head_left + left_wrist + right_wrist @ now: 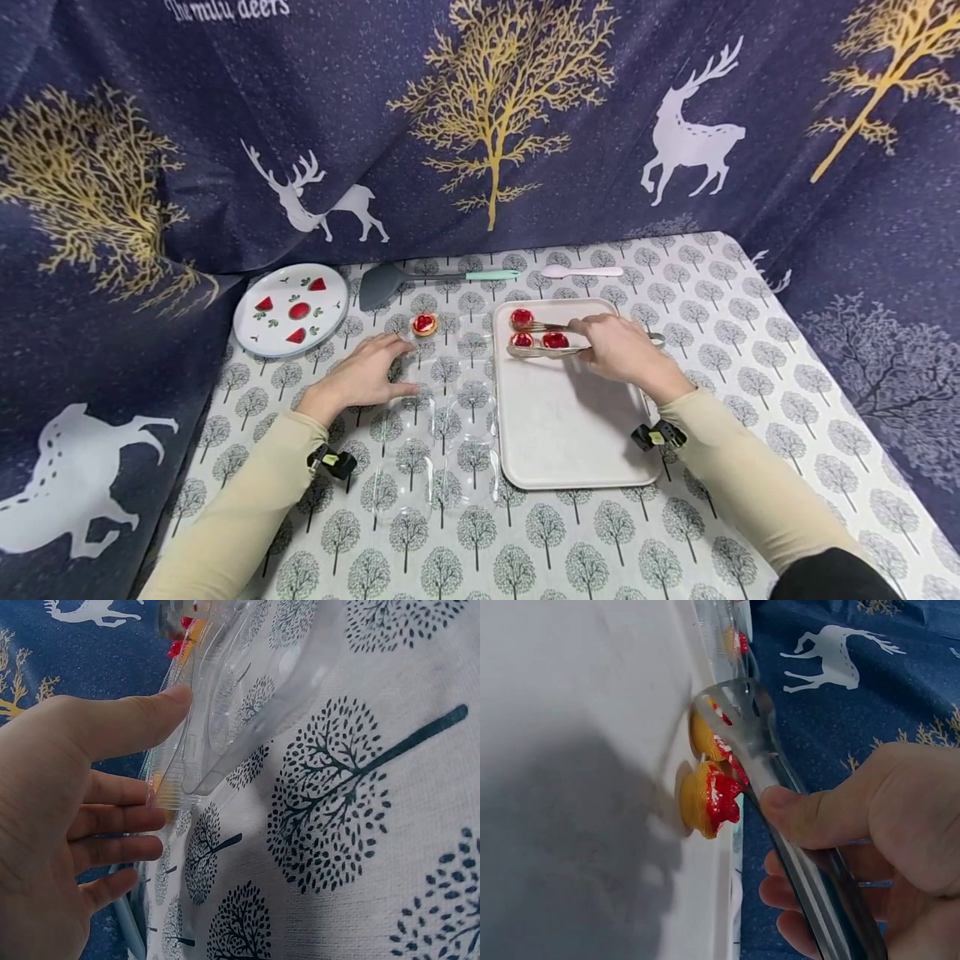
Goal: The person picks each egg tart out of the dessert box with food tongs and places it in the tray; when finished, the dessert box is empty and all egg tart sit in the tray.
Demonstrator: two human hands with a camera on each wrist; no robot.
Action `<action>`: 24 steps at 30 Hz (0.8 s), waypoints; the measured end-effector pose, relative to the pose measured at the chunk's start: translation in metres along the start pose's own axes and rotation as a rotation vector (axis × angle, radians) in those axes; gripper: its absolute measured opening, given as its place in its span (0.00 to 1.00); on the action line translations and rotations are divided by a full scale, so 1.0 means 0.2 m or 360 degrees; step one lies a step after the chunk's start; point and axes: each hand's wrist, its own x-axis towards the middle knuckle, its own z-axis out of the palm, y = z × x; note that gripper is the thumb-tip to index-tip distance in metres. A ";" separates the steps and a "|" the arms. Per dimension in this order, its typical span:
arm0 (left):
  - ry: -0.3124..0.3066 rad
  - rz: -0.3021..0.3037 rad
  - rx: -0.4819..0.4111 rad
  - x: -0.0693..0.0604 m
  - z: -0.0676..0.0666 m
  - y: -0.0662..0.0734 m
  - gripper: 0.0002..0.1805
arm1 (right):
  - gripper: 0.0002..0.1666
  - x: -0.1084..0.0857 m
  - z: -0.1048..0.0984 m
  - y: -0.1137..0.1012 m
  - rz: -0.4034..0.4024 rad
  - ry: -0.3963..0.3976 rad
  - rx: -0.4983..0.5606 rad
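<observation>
My right hand (622,354) grips metal tongs (795,840) over the white tray (577,433). Three small tarts with red topping lie at its upper left: a far tart (522,317), a left tart (521,339) and a right tart (555,340). The tongs' arms are spread, one by the far tart and one along the near side of the other two; I cannot tell whether they touch. A clear plastic compartment tray (438,450) lies to the left, with another tart (424,324) in its far left compartment. My left hand (367,372) has its fingers extended at that tray's edge.
A round plate (262,333) with red fruit patterns stands at the back left. Behind the trays lie a grey spatula (382,283) with a mint handle and a pink spoon (581,272). A dark curtain (337,100) hangs behind the tree-patterned tablecloth (600,542).
</observation>
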 end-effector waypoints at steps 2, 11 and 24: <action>0.0002 -0.0004 -0.0002 0.00 0.00 0.00 0.44 | 0.32 0.00 0.00 0.00 0.0017 0.0007 -0.0002; -0.0007 -0.0001 0.0006 0.01 -0.01 -0.01 0.44 | 0.34 0.02 -0.04 -0.02 -0.0015 0.0081 0.0017; 0.0122 0.0021 -0.0071 0.09 -0.08 -0.09 0.36 | 0.34 0.24 -0.04 -0.16 -0.0136 0.0086 0.0002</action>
